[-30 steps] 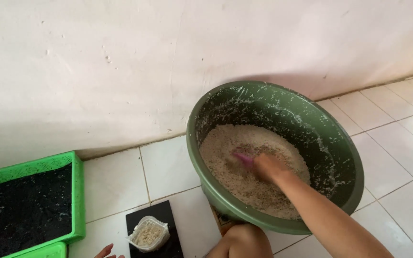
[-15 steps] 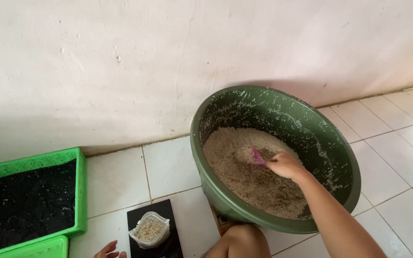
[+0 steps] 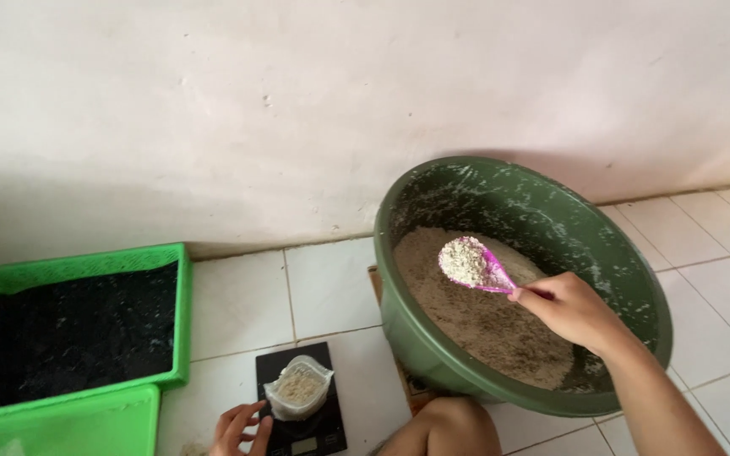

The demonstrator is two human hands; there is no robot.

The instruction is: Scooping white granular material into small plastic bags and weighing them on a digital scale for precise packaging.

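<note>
My right hand [image 3: 569, 310] grips a pink plastic spoon [image 3: 476, 265] heaped with pale grainy mix, lifted above the mix inside a big dark green basin [image 3: 627, 253]. The basin is tilted toward me and smeared with pale residue. At the bottom edge my left hand [image 3: 240, 431] touches a small clear bag [image 3: 297, 388] partly filled with the same mix. The bag stands on a black digital scale [image 3: 299, 422] on the white tiled floor. My bare knee [image 3: 449, 426] shows in front of the basin.
A bright green tray [image 3: 78, 263] holding dark soil lies at the left, with a second green tray edge [image 3: 86, 422] below it. A pale pink wall [image 3: 340, 101] runs behind everything. White floor tiles [image 3: 323, 287] lie between tray and basin.
My right hand has lifted the spoon out of the mix, now loaded, and moved it left. The view has shifted so the basin sits further right.
</note>
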